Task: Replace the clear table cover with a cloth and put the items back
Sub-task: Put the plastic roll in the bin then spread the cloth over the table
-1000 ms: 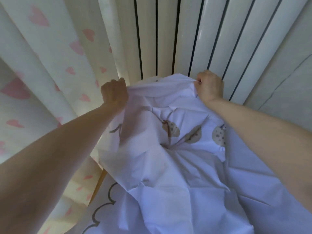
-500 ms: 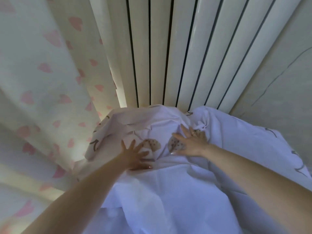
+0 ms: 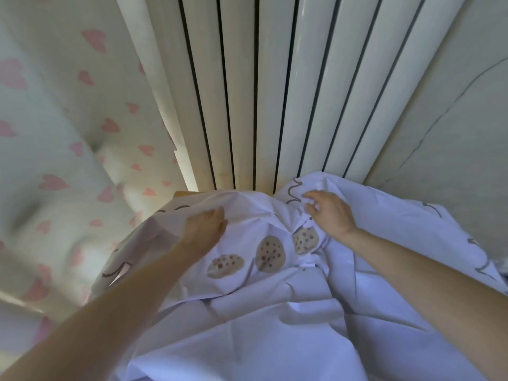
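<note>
Two hands: both bare, stretched forward over a white cotton cloth printed with brown spotted cookies and grey squiggles [image 3: 247,312], below a white ribbed panel with dark vertical gaps [image 3: 261,92].
Left hand [image 3: 204,229]: lies palm down on the cloth, fingers straight and pressed together, below the panel's left end.
Right hand [image 3: 330,213]: over a bunched fold at the foot of the panel's right half, fingers loosely bent and slightly apart; whether they nip the fabric cannot be told.
Cloth: crumpled and draped, its far edge heaped against the base of the panel, the rest falling toward the camera in folds.
Cookie print: three cookies in a row between the two wrists, below the panel's middle.
Tan corner [image 3: 183,193]: a small bare patch showing at the panel's lower left, just beyond the cloth's edge.
Cream curtain with pink hearts [image 3: 68,133]: hangs left of the panel, blurred.
Pale grey wall [image 3: 453,119]: right of the panel, crossed by a thin crack.
</note>
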{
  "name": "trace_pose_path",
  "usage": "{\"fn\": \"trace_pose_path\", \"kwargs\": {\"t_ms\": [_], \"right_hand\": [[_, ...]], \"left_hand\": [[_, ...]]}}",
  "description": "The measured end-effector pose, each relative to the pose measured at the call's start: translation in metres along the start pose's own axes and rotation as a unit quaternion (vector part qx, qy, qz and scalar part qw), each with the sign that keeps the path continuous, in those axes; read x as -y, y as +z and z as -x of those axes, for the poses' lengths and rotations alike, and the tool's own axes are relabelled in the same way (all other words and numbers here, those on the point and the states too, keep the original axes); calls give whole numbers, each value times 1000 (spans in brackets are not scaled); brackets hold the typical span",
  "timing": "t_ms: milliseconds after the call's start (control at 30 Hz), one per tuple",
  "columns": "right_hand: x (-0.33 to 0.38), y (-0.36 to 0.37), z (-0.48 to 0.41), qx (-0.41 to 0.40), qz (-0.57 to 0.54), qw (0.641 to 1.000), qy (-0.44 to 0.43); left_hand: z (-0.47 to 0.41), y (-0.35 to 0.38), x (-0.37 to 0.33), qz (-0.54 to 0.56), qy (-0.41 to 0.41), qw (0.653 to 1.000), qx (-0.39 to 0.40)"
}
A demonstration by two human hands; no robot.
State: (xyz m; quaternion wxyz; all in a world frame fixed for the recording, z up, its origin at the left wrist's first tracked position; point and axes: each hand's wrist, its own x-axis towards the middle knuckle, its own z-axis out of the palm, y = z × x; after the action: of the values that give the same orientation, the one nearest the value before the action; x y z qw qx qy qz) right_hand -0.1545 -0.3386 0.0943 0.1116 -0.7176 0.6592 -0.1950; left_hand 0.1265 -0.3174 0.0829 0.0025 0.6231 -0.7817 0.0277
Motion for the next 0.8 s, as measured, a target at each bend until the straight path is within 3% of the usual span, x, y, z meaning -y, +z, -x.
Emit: {"fn": "trace_pose_path", "kwargs": {"t_ms": [67, 100, 167, 300, 400, 467, 533, 600, 700, 800], "right_hand": [[-15, -10, -22, 37, 62, 997, -3], [-23, -12, -32, 71, 101, 992, -14], [-33, -14, -49, 123, 218, 966, -68], [-42, -7, -66, 200, 441, 854, -190], [-58, 11, -71, 236, 515, 805, -176], [-73, 19, -70, 229, 491, 826, -152], [-88, 22, -64, 165, 492, 830, -203], [-106, 20, -62, 104, 464, 857, -197], [-105, 2, -61, 123, 436, 885, -105], [-99, -21, -76, 31, 359, 930, -72]], "left_hand": [[-28, -10, 3, 95, 19, 986, -134], [-43, -8, 7, 113, 29, 982, -149], [-72, -3, 13, 131, 13, 985, -111], [-113, 13, 16, 131, -24, 991, 8], [-115, 35, 13, 96, -4, 988, 119], [-103, 46, 7, 61, 19, 989, 130], [-90, 50, 9, -19, 45, 996, 80], [-78, 50, 17, -99, 73, 991, 59], [-74, 26, 28, -164, 116, 980, -12], [-95, -16, 36, -178, 75, 980, -48]]}}
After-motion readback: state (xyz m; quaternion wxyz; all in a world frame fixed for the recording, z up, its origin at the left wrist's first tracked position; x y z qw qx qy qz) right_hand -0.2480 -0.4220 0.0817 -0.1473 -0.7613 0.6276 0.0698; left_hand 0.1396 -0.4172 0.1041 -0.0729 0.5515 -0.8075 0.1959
